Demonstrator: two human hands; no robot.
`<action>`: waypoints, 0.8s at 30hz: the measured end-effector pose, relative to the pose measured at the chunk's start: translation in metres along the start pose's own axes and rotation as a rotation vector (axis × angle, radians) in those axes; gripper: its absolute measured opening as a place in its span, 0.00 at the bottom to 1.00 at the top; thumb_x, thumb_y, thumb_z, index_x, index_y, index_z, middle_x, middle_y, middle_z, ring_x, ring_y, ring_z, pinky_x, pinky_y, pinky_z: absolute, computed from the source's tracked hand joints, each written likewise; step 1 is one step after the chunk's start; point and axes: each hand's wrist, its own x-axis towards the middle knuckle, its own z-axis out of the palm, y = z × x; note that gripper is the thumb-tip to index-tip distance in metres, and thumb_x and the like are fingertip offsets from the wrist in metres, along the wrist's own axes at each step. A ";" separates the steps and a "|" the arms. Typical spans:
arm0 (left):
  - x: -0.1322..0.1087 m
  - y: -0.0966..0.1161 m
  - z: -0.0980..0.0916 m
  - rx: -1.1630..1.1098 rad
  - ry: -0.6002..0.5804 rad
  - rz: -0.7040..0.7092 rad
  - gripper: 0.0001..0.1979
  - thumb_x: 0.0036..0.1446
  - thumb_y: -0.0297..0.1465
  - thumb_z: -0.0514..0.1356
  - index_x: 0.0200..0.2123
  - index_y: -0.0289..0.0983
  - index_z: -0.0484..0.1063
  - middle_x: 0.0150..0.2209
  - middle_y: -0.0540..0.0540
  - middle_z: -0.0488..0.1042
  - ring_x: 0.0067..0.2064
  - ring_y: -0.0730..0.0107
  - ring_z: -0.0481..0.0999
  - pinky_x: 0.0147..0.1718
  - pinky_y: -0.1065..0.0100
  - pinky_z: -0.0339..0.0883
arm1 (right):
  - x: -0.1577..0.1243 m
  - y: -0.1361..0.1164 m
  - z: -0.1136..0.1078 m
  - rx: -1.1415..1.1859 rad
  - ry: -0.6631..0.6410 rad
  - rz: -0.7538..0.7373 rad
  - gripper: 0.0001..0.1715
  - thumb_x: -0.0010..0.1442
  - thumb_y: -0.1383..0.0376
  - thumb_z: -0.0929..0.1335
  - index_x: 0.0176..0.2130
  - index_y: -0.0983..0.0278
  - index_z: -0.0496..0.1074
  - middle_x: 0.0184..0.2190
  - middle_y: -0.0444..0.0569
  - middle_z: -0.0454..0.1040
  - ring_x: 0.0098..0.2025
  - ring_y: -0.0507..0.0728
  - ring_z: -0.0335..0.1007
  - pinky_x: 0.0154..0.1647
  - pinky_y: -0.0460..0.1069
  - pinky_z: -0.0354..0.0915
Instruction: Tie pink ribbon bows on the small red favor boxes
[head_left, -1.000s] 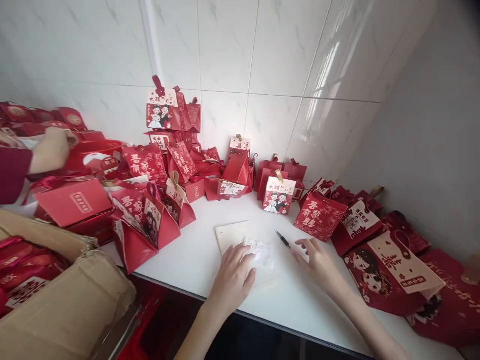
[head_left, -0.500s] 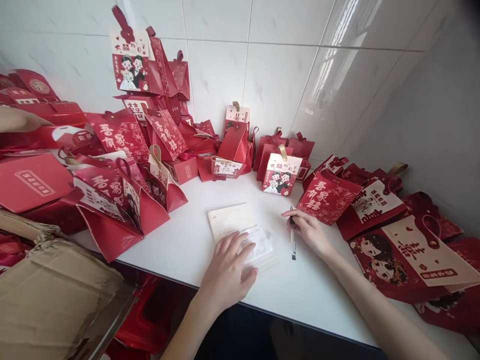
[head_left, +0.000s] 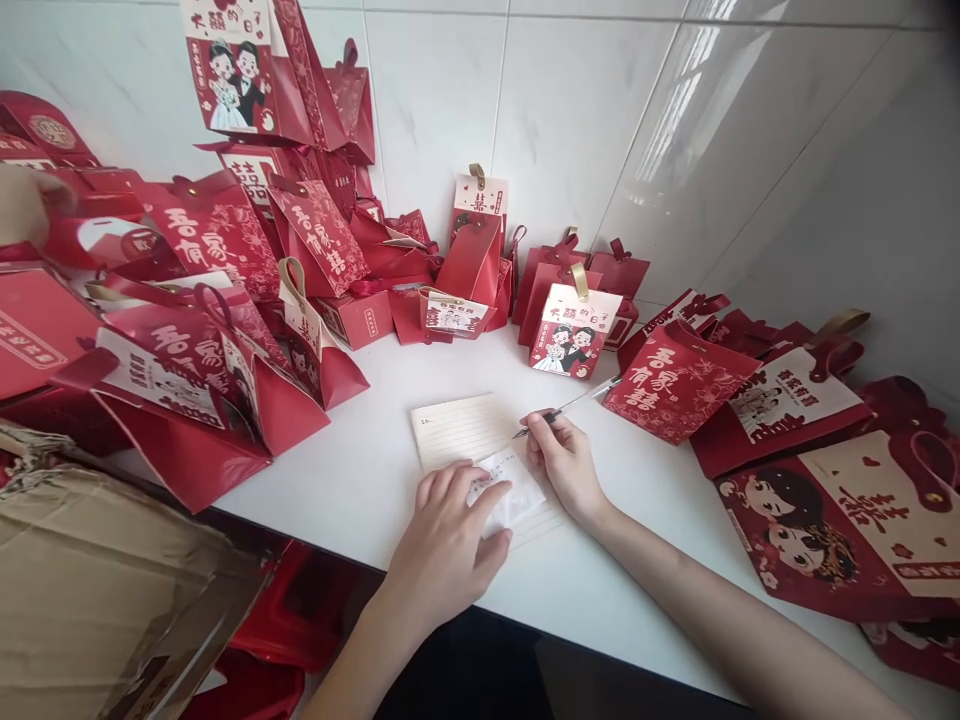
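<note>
My right hand (head_left: 564,462) is closed around a pen (head_left: 574,402), its tip pointing left over the edge of a lined notepad (head_left: 457,425). On the notepad's lower part lies a small white slip of paper (head_left: 517,482) with handwriting on it. My left hand (head_left: 454,535) rests with fingers spread across the slip and the pad, holding nothing. A few words show at the pad's upper left. Part of the slip and the pad's lower left are hidden under my left hand.
Red gift boxes (head_left: 210,235) with handles crowd the table's left and back. More boxes (head_left: 679,385) line the right side. A cardboard carton (head_left: 97,580) stands at the lower left. Another person's hand (head_left: 34,205) is at the far left. White tiled wall behind.
My right hand has moved left to the notepad, and the pen has turned from pointing down to a writing slant. My left hand stays on the slip. The view has tilted lower.
</note>
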 end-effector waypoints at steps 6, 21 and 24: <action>0.003 0.000 0.001 0.036 -0.092 0.026 0.24 0.57 0.35 0.54 0.57 0.44 0.59 0.60 0.44 0.57 0.62 0.50 0.51 0.56 0.48 0.53 | -0.004 -0.003 -0.005 -0.283 -0.059 -0.014 0.22 0.52 0.48 0.68 0.26 0.64 0.65 0.17 0.40 0.61 0.18 0.49 0.53 0.18 0.45 0.51; 0.006 -0.001 0.001 -0.064 -0.176 -0.002 0.23 0.59 0.40 0.50 0.57 0.44 0.60 0.61 0.50 0.57 0.64 0.56 0.51 0.62 0.49 0.42 | -0.008 0.000 0.000 -0.574 -0.131 -0.100 0.21 0.53 0.57 0.65 0.17 0.63 0.54 0.14 0.39 0.56 0.19 0.48 0.50 0.18 0.43 0.50; 0.007 -0.002 0.001 -0.076 -0.195 -0.001 0.23 0.59 0.41 0.50 0.57 0.44 0.59 0.63 0.51 0.54 0.64 0.55 0.49 0.62 0.49 0.41 | -0.008 0.001 0.000 -0.571 -0.141 -0.102 0.21 0.53 0.58 0.65 0.17 0.63 0.54 0.14 0.39 0.55 0.19 0.48 0.49 0.19 0.43 0.49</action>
